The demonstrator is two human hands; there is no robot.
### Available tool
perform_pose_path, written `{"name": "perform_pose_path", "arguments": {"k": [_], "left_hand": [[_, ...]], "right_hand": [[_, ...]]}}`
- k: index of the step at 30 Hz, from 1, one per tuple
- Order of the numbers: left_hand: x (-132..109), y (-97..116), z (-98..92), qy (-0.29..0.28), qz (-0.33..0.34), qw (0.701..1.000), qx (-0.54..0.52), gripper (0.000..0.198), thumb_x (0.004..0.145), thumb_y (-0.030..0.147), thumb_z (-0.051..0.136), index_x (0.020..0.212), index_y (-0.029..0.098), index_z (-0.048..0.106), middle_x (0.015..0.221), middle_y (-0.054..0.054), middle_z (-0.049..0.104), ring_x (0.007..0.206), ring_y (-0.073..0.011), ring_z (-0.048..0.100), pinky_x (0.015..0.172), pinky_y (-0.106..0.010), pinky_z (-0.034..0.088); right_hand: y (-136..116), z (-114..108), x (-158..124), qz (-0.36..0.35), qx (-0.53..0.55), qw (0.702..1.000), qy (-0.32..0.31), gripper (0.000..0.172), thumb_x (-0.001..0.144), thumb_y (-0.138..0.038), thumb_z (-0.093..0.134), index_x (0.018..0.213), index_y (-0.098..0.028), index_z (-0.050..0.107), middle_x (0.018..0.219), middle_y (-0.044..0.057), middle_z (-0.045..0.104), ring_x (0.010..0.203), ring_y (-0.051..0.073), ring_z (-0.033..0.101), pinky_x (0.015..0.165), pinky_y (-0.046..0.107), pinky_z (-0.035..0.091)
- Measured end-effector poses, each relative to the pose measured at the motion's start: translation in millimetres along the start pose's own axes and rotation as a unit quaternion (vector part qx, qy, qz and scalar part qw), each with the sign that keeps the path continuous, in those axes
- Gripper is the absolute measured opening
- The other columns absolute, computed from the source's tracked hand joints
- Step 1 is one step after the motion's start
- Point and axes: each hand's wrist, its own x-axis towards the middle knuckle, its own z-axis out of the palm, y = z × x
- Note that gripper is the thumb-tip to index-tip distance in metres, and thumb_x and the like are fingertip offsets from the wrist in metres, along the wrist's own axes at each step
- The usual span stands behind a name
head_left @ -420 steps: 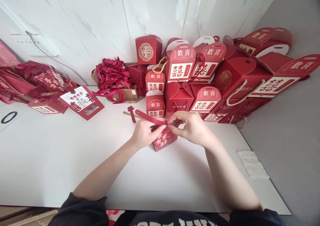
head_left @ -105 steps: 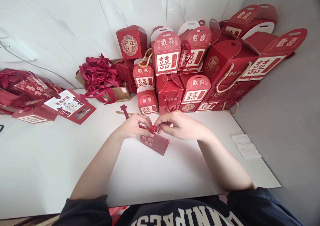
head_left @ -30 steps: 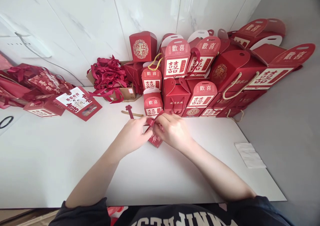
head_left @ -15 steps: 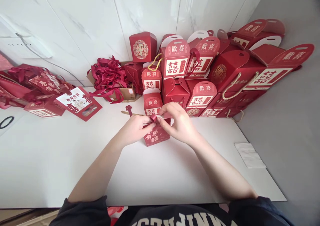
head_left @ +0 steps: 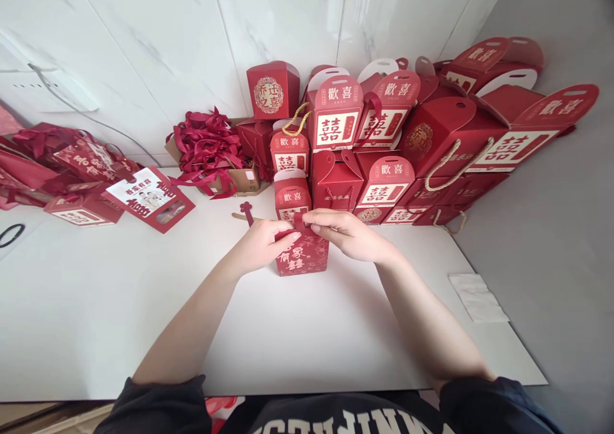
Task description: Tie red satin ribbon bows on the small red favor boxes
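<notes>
Right hand (head_left: 352,234) pinched on flat red satin-look ribbon (head_left: 298,220); left hand (head_left: 259,243) nearly closed beside it, exact hold unclear. Upright red floral-print paper box (head_left: 307,255) just below both grips: pull evenly, don't crush its top.

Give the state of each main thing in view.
Patterned box: upright, top partly hidden
Ribbon: looped
Right hand: pinching the ribbon
Left hand: at the box's top, grip unclear
Carton: open, heaped with ribbons
White paper: lying flat
Emblem box: stacked on another box
</notes>
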Motion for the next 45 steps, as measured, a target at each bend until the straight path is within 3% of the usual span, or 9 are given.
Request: {"name": "perform_pose_path", "arguments": {"k": [7, 11, 16, 21, 28, 34, 45], "left_hand": [[0.5, -2.3, 1.3, 0.022, 0.070, 0.993, 0.091, 0.033, 0.092, 0.033, 0.047, 0.063, 0.017, 0.045, 0.057, 0.004, 0.041, 0.056, -0.0099, 0.038, 0.057, -0.025, 0.029], [1.0, -4.5, 3.1, 0.048, 0.082, 0.988, 0.123, 0.031, 0.089, 0.030, 0.052, 0.061, 0.017, 0.048, 0.056, 0.004, 0.041, 0.055, -0.0100, 0.038, 0.056, -0.025, 0.029], [0.3, -2.9, 6.6, 0.064, 0.058, 0.991, 0.101, 0.023, 0.088, 0.029, 0.052, 0.069, 0.017, 0.060, 0.058, 0.003, 0.052, 0.056, -0.0108, 0.045, 0.057, -0.024, 0.035], [0.0, -2.1, 10.2, 0.108, 0.057, 0.992, 0.041, 0.019, 0.085, 0.028, 0.056, 0.096, 0.018, 0.069, 0.085, -0.002, 0.071, 0.072, -0.0148, 0.062, 0.070, -0.025, 0.047], [0.6, -7.6, 7.9, 0.100, 0.069, 0.989, 0.082, 0.018, 0.085, 0.029, 0.057, 0.086, 0.019, 0.072, 0.063, 0.003, 0.063, 0.055, -0.0095, 0.049, 0.058, -0.022, 0.040], [0.9, -5.5, 5.9, 0.101, 0.077, 0.988, 0.084, 0.018, 0.085, 0.027, 0.057, 0.084, 0.018, 0.073, 0.065, 0.002, 0.066, 0.055, -0.0097, 0.051, 0.060, -0.022, 0.041], [0.1, -4.9, 6.2, 0.100, 0.064, 0.990, 0.075, 0.018, 0.084, 0.026, 0.058, 0.088, 0.019, 0.073, 0.072, 0.002, 0.070, 0.059, -0.0105, 0.055, 0.063, -0.023, 0.043]], "right_hand": [[-10.7, -1.3, 2.3, 0.056, 0.023, 0.998, 0.034, 0.010, 0.090, -0.024, 0.057, 0.097, -0.019, 0.062, 0.096, 0.003, 0.069, 0.086, 0.016, 0.065, 0.079, 0.029, 0.052], [-9.6, 4.3, 4.4, 0.082, 0.020, 0.994, 0.068, 0.022, 0.081, -0.031, 0.070, 0.095, -0.019, 0.057, 0.090, 0.002, 0.068, 0.081, 0.016, 0.064, 0.071, 0.027, 0.050], [-4.0, 12.7, 6.4, 0.074, -0.021, 0.994, 0.073, 0.010, 0.088, -0.025, 0.060, 0.081, -0.018, 0.060, 0.078, 0.000, 0.065, 0.070, 0.012, 0.059, 0.066, 0.024, 0.045], [-3.8, 14.7, 6.5, 0.071, -0.034, 0.994, 0.073, 0.008, 0.088, -0.023, 0.057, 0.081, -0.018, 0.059, 0.078, 0.000, 0.064, 0.069, 0.013, 0.058, 0.065, 0.024, 0.044], [-5.7, 8.9, 6.0, 0.049, -0.012, 0.998, 0.035, 0.007, 0.087, -0.018, 0.055, 0.091, -0.018, 0.062, 0.087, 0.001, 0.067, 0.077, 0.014, 0.062, 0.072, 0.026, 0.048], [-3.9, 9.7, 4.8, 0.037, -0.035, 0.998, 0.028, 0.012, 0.080, -0.014, 0.061, 0.091, -0.019, 0.058, 0.091, 0.002, 0.067, 0.083, 0.016, 0.063, 0.077, 0.029, 0.049], [-5.9, 9.6, 4.3, 0.036, -0.052, 0.998, 0.025, 0.011, 0.082, -0.015, 0.060, 0.092, -0.019, 0.057, 0.092, 0.002, 0.067, 0.083, 0.017, 0.062, 0.077, 0.029, 0.048]]}}
